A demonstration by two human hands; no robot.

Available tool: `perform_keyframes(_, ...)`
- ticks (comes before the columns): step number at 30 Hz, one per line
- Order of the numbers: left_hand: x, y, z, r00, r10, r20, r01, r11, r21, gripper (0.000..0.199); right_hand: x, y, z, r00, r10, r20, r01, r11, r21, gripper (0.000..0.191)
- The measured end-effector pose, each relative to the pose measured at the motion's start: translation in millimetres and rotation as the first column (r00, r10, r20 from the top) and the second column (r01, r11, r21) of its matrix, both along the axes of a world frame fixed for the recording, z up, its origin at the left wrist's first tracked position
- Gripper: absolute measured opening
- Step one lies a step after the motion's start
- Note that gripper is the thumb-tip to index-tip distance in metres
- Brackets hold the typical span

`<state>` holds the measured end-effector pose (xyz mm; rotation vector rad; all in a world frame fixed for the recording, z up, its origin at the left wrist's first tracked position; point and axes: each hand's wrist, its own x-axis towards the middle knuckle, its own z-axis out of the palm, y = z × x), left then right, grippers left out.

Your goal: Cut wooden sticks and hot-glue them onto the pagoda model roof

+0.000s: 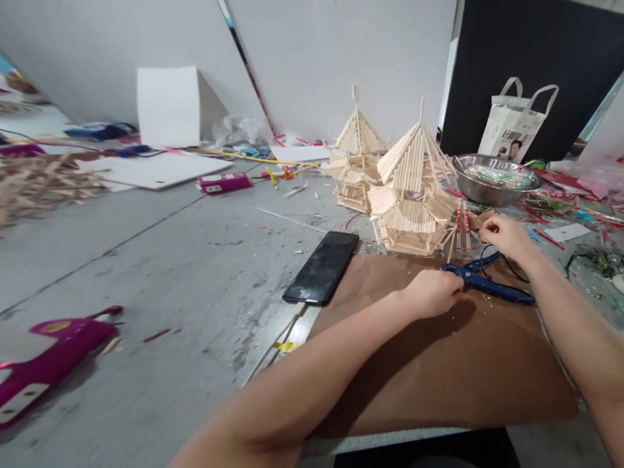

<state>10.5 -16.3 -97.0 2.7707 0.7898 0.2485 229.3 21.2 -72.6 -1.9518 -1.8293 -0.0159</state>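
Note:
My left hand [433, 292] is closed over the brown sheet [400, 364], right beside the jaws of blue-handled pliers [492, 286]. Whatever its curled fingers hold is hidden. The pliers lie on the sheet with their handles spread towards the right. Beyond them, my right hand [509, 237] is closed in a pinch by a small heap of thin wooden pieces [480, 218]; what it grips is too small to make out. Close by on the left stands a pavilion model made of wooden sticks [414, 208], with red-marked sticks [463, 227] near its right side.
Another stick pavilion [358, 156] stands behind. A phone [322, 266] with a cable lies left of the sheet. Purple glue guns [63, 351] rest on the grey surface [185, 260]. At the back right are a metal bowl [487, 192] and a paper bag [511, 130].

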Motion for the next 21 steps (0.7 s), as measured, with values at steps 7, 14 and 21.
perform_keyframes(7,0,0,-13.9,0.996,-0.009,-0.087,0.015,0.997,0.072,0.026,5,3,-27.1,0.982,0.085,0.171,-0.071,0.994,-0.082,0.039)
perform_keyframes(14,0,1,-19.5,0.992,-0.032,-0.121,0.048,0.99,0.136,0.028,20,2,-26.3,0.989,-0.076,0.126,0.083,0.995,-0.05,0.031)
perform_keyframes(21,0,2,-24.5,0.992,-0.054,-0.119,0.075,0.98,0.183,0.031,75,4,-25.5,0.914,-0.354,0.201,0.381,0.917,-0.116,0.033)
